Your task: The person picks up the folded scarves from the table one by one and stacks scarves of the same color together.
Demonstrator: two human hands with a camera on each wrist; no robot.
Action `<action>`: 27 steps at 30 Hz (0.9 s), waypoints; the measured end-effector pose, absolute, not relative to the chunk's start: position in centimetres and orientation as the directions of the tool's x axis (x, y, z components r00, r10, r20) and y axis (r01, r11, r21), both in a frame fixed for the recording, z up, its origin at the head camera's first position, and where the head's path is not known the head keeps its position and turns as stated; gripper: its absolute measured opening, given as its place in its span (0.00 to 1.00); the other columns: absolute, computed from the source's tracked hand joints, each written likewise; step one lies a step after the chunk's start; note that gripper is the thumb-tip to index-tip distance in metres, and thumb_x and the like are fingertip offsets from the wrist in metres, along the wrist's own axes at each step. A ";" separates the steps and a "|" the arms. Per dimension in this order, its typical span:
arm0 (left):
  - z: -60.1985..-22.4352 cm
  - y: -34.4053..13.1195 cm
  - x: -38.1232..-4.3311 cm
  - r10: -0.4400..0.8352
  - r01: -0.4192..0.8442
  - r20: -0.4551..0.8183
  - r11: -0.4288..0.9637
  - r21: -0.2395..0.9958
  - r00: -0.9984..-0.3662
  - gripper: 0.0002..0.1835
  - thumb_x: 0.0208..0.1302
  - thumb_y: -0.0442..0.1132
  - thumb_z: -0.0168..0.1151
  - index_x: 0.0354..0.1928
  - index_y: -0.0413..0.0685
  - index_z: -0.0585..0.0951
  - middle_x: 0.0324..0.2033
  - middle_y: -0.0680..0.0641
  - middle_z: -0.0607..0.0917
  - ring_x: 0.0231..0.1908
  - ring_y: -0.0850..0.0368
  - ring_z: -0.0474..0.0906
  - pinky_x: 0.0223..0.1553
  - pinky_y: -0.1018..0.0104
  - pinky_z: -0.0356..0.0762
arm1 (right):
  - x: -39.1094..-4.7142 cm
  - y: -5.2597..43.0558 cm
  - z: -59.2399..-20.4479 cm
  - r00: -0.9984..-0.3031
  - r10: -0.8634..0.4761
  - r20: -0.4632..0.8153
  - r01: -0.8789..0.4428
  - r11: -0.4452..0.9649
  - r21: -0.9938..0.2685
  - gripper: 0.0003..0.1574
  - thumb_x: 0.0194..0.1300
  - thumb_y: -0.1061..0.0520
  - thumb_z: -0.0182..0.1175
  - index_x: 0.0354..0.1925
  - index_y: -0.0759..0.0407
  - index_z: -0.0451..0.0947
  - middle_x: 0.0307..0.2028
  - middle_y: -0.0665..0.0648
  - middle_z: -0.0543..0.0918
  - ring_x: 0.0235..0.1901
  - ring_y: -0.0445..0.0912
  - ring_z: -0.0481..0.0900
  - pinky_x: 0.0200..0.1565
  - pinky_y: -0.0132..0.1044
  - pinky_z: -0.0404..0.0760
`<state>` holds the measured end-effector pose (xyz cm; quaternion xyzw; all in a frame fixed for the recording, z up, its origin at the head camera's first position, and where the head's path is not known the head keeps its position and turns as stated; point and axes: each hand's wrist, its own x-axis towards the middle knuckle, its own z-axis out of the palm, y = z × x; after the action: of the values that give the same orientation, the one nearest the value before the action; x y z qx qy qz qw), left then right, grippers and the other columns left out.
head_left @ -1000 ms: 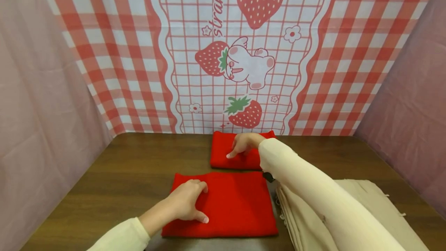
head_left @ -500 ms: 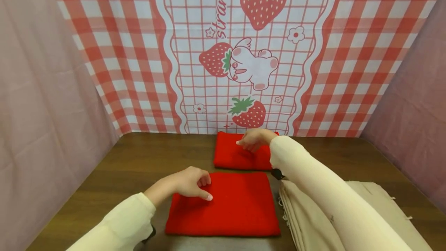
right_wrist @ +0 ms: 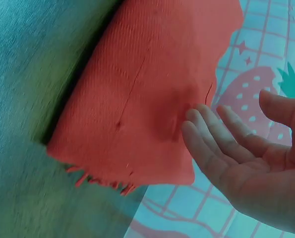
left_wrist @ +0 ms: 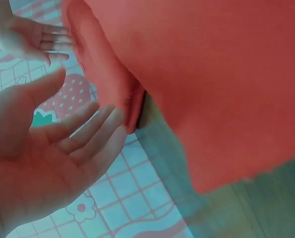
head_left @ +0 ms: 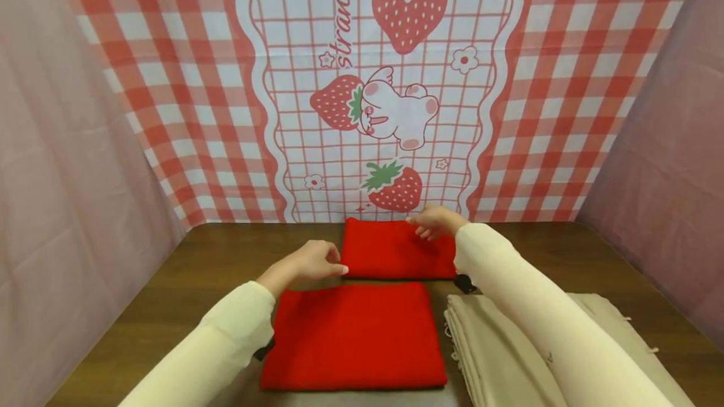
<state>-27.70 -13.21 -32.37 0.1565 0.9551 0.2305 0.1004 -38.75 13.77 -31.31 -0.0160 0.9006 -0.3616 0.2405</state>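
Two folded red cloths lie on the wooden table, one behind the other. The far cloth (head_left: 384,256) sits against the backdrop and has a short fringe at one end in the right wrist view. The near cloth (head_left: 356,338) is larger. My left hand (head_left: 317,260) hovers by the left edge of the far cloth, fingers relaxed and holding nothing. Over the right part of that cloth hangs my right hand (head_left: 435,222), its fingers (right_wrist: 211,134) loosely extended and holding nothing. Both palms show in the left wrist view.
A stack of folded beige cloth (head_left: 503,344) with small fringes lies at the front right, partly under the right sleeve (head_left: 526,306). Behind the table (head_left: 226,256) hangs a strawberry-print backdrop (head_left: 390,112). Pink curtains (head_left: 73,174) flank both sides.
My left hand has risen off the near cloth and moved forward to the far cloth's left side. My right hand has shifted right over the far cloth. The cloths stay in place.
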 end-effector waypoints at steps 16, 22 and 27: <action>-31.7 -11.8 -31.9 0.088 -0.062 -0.171 0.694 0.717 -0.981 0.22 0.66 0.47 0.59 0.50 0.32 0.78 0.40 0.41 0.82 0.42 0.50 0.81 0.48 0.59 0.83 | -38.4 16.2 -30.7 -0.952 0.020 -0.304 0.236 0.680 -0.694 0.36 0.73 0.49 0.47 0.63 0.78 0.58 0.49 0.69 0.72 0.41 0.53 0.77 0.51 0.42 0.82; -32.9 -11.5 -32.1 0.069 -0.100 -0.210 0.712 0.695 -0.975 0.18 0.64 0.47 0.61 0.38 0.36 0.78 0.31 0.50 0.75 0.36 0.57 0.75 0.49 0.58 0.83 | -43.1 18.6 -35.5 -0.931 0.032 -0.365 0.303 0.625 -0.720 0.26 0.68 0.44 0.56 0.44 0.67 0.67 0.25 0.54 0.63 0.26 0.46 0.67 0.30 0.37 0.75; -33.6 -11.0 -32.3 0.055 -0.175 -0.269 0.634 0.753 -0.962 0.18 0.64 0.45 0.60 0.42 0.34 0.74 0.30 0.47 0.73 0.34 0.55 0.72 0.54 0.53 0.79 | -48.6 21.9 -40.9 -0.912 -0.020 -0.409 0.312 0.611 -0.727 0.28 0.61 0.37 0.61 0.34 0.60 0.66 0.19 0.53 0.60 0.23 0.47 0.65 0.32 0.41 0.76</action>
<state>-32.34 -11.02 -33.57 -0.0336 0.8938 0.4266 0.1343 -48.59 21.95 -40.86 0.0833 0.8767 -0.4331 0.1919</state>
